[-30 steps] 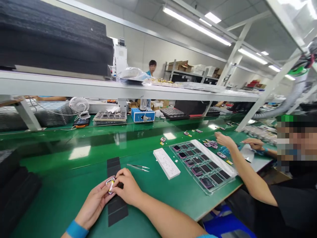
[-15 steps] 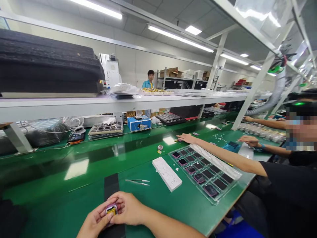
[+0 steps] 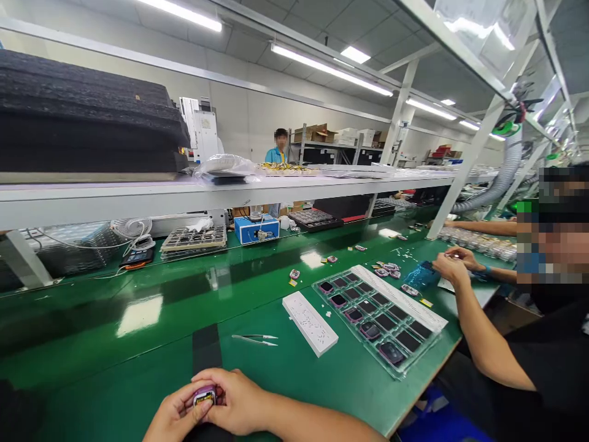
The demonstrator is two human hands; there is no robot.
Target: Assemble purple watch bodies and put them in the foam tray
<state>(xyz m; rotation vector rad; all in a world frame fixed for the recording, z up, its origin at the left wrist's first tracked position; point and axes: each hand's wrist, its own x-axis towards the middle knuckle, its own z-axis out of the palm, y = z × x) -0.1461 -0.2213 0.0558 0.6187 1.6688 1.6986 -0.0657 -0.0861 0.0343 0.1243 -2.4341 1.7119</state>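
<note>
A small purple smartwatch case point(image 3: 204, 396) is pinched between both my hands low in the view, over a black mat point(image 3: 207, 347). Its inner side faces me, and a yellow and black part shows inside its pale rim. My left hand point(image 3: 173, 410) has its thumb on the case's near side and fingers round the back. My right hand point(image 3: 242, 399) wraps the case from the right, hiding part of it. Beyond my hands lies a pair of tweezers point(image 3: 255, 339). To its right is a white block point(image 3: 309, 322) with tiny pieces on top.
A clear plastic tray point(image 3: 391, 368) holds dark screens and purple watch cases. More watch cases point(image 3: 389, 269) lie behind it. A co-worker's hands point(image 3: 453, 264) work at the right. A white shelf point(image 3: 276, 192) crosses above the green bench point(image 3: 151, 368), with a blue box point(image 3: 256, 229) underneath.
My hands have tipped the smartwatch case so less of its inside shows. The co-worker's arm has drawn back from across the tray, and both that person's hands are now together at the right.
</note>
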